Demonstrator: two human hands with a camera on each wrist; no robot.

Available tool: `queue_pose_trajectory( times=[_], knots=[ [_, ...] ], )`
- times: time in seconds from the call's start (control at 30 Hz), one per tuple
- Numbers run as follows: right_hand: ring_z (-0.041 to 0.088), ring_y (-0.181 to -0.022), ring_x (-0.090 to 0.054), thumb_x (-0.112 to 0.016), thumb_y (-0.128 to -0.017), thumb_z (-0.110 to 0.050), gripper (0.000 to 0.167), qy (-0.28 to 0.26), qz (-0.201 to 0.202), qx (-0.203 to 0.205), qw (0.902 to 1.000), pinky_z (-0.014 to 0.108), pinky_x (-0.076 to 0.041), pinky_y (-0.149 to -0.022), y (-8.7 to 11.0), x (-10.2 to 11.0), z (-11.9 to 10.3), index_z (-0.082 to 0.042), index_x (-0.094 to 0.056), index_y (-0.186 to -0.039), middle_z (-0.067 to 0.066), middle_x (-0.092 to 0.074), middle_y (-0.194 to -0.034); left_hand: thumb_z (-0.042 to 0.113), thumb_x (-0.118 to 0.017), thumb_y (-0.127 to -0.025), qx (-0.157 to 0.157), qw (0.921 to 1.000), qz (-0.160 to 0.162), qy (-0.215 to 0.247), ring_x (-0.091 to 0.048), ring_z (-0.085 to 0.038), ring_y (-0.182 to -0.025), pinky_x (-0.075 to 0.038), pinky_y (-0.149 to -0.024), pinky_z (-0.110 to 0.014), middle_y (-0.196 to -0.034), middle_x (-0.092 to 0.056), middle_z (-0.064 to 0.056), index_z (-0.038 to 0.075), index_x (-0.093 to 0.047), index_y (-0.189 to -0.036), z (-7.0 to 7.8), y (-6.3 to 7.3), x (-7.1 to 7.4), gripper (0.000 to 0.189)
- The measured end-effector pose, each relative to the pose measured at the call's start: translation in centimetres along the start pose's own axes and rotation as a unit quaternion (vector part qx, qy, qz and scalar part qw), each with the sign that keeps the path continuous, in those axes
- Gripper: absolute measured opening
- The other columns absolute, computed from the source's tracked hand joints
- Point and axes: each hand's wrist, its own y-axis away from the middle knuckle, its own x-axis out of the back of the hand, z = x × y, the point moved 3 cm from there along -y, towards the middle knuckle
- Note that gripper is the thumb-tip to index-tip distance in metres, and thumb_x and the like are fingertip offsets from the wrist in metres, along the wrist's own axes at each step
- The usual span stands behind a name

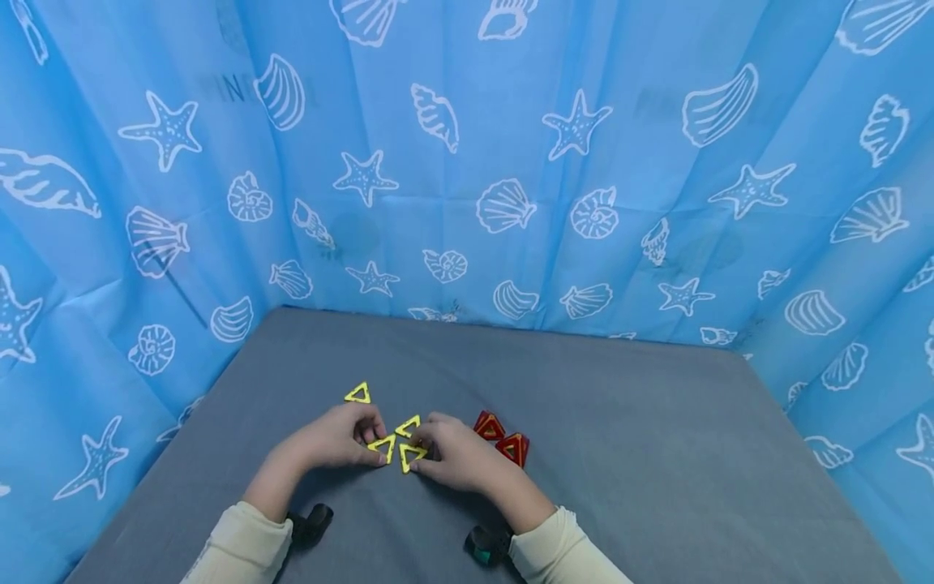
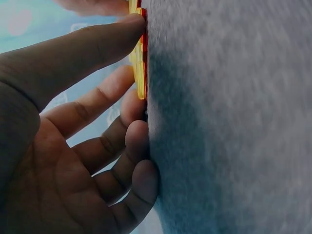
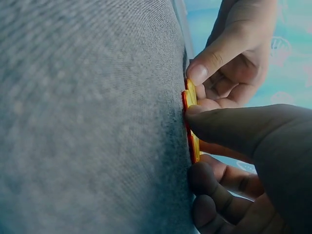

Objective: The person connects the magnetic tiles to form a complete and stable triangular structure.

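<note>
Flat yellow triangle frames lie on the grey cloth in the head view. My left hand (image 1: 339,438) pinches the left triangle (image 1: 391,448) between thumb and fingers. The right hand (image 1: 456,454) pinches the neighbouring triangle (image 1: 404,460) at its right side. Just above these two is another triangle (image 1: 408,424), close to the right fingertips. A separate triangle (image 1: 357,400) lies beyond the left hand. From the left wrist, the thumb sits on the edge of a thin yellow piece (image 2: 141,73) with red along its underside. The right wrist view shows both thumbs on yellow-and-red pieces (image 3: 193,127).
Red triangle pieces (image 1: 514,448) lie to the right of the right hand, with more red triangles (image 1: 487,425) beside them. A grey cloth (image 1: 642,454) covers the table. Behind and around it hangs a blue curtain (image 1: 467,162) with white shells and starfish.
</note>
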Motion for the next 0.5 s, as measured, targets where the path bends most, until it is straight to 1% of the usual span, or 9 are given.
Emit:
queue_pose_trajectory(
  times=[0.17, 0.27, 0.5],
  knots=[
    [0.003, -0.079, -0.055, -0.079, -0.098, -0.030, 0.026, 0.000, 0.002, -0.009, 1.0000, 0.020, -0.048, -0.069, 0.0, 0.0, -0.1, -0.014, -0.077, -0.118, -0.005, -0.062, -0.098, 0.014, -0.090, -0.084, -0.008, 0.9999, -0.007, -0.006, -0.054, -0.018, -0.079, -0.045, -0.067, -0.031, -0.089, -0.061, -0.008, 0.007, -0.068, -0.100, 0.8, 0.0, -0.4, 0.028],
    [0.003, -0.079, -0.055, -0.079, -0.098, -0.030, 0.026, 0.003, 0.006, -0.013, 0.9999, 0.020, -0.048, -0.069, -0.1, 0.2, -0.2, -0.014, -0.076, -0.118, -0.005, -0.062, -0.098, 0.013, -0.090, -0.084, -0.014, 0.9999, -0.002, -0.010, -0.054, -0.018, -0.077, -0.044, -0.066, -0.031, -0.088, -0.060, -0.008, 0.006, -0.068, -0.099, 1.2, 0.0, -0.4, 0.028],
    [0.004, -0.079, -0.055, -0.081, -0.096, -0.030, 0.025, 0.000, 0.005, -0.010, 0.9999, 0.020, -0.048, -0.070, -0.1, 0.2, -0.2, -0.013, -0.076, -0.115, -0.003, -0.061, -0.096, 0.013, -0.090, -0.084, -0.006, 1.0000, -0.005, -0.005, -0.054, -0.019, -0.077, -0.044, -0.066, -0.031, -0.088, -0.061, -0.008, 0.007, -0.067, -0.099, 1.1, -0.1, -0.6, 0.029]
  ],
)
